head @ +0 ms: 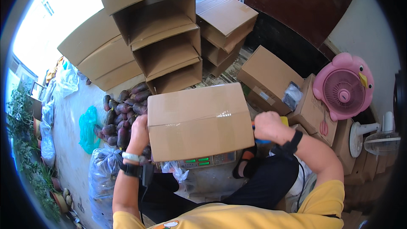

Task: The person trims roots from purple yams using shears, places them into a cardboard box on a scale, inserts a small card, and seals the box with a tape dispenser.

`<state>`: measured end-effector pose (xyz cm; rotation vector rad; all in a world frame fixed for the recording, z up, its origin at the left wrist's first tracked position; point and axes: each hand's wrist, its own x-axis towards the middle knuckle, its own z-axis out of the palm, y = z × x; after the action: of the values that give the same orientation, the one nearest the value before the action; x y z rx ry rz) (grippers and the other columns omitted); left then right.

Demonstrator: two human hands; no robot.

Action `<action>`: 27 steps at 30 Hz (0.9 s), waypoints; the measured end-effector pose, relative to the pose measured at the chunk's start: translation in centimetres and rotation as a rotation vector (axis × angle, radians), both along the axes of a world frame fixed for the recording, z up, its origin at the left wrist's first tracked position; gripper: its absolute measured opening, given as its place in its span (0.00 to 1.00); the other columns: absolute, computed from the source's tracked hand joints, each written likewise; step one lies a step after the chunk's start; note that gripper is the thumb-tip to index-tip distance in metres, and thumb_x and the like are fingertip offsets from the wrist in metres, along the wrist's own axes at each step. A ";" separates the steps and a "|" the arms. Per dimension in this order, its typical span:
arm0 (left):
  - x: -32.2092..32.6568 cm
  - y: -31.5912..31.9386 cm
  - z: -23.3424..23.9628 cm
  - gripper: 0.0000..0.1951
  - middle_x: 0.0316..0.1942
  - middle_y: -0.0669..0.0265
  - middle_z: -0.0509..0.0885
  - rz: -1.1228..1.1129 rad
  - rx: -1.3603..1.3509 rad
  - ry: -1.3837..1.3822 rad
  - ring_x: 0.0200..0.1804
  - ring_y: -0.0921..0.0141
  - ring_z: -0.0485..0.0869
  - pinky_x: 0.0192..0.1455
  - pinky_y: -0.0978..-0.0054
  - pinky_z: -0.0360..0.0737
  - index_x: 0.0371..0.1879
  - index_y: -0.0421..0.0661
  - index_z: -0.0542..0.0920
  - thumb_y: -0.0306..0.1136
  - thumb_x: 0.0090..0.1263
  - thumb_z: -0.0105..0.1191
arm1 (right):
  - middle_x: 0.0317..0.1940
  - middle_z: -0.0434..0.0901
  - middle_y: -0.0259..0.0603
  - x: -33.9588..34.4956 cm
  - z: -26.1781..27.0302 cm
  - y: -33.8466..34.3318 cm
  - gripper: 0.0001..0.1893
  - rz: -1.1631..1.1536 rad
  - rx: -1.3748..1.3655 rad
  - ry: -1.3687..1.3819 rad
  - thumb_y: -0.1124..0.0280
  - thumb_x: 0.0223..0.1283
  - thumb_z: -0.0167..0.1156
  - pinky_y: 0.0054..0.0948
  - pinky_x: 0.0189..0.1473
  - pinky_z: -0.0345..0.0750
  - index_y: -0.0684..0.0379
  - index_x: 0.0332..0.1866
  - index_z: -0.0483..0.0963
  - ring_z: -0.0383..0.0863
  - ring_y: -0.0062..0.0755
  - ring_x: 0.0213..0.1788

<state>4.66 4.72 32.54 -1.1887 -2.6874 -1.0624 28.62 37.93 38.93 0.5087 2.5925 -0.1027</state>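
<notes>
A taped cardboard box (200, 133) is in front of me, over a digital weighing scale (208, 161) with lit green displays. Whether it rests on the scale or hangs just above is hidden. My left hand (140, 129) grips the box's left end, fingertips out of sight. At the opposite end my right hand (270, 126) is closed in a fist against the box, its fingers hidden behind the edge. Yellow and blue parts of some object show around that hand, too covered to name. Dark purple, oblong root vegetables or fruits (124, 117) lie heaped left of the box.
Open cardboard boxes (165, 46) are stacked ahead, with closed boxes (227, 14) behind. At right are a box with a plastic-wrapped item (292, 95), a pink bird-shaped fan (345, 86), scissors (323, 124) and a white fan (359, 136). A filled plastic bag (105, 178) stands left.
</notes>
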 end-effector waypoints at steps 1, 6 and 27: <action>-0.9 0.5 -0.1 0.07 0.32 0.47 0.80 -0.014 -0.008 -0.030 0.38 0.47 0.78 0.41 0.56 0.76 0.33 0.38 0.79 0.29 0.61 0.52 | 0.35 0.83 0.54 0.8 -0.3 -0.6 0.21 0.041 0.011 -0.014 0.54 0.50 0.58 0.38 0.46 0.79 0.64 0.34 0.82 0.84 0.48 0.42; -1.8 1.2 -0.5 0.11 0.33 0.47 0.81 0.035 -0.015 -0.133 0.38 0.47 0.79 0.40 0.57 0.76 0.33 0.38 0.80 0.34 0.65 0.51 | 0.34 0.83 0.54 1.7 0.9 -0.6 0.25 -0.134 -0.011 -0.065 0.48 0.45 0.60 0.38 0.44 0.79 0.64 0.33 0.82 0.84 0.49 0.41; 13.8 3.4 11.9 0.25 0.57 0.65 0.77 -0.215 0.794 -1.298 0.60 0.73 0.72 0.59 0.65 0.65 0.61 0.45 0.72 0.50 0.75 0.42 | 0.31 0.77 0.31 4.0 16.2 -4.5 0.21 -0.322 -0.916 0.527 0.60 0.47 0.72 0.19 0.38 0.74 0.64 0.40 0.77 0.76 0.16 0.34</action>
<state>18.43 8.16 44.49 -0.6650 -1.9987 -3.3469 32.61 33.46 55.11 0.5725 2.5189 -1.6165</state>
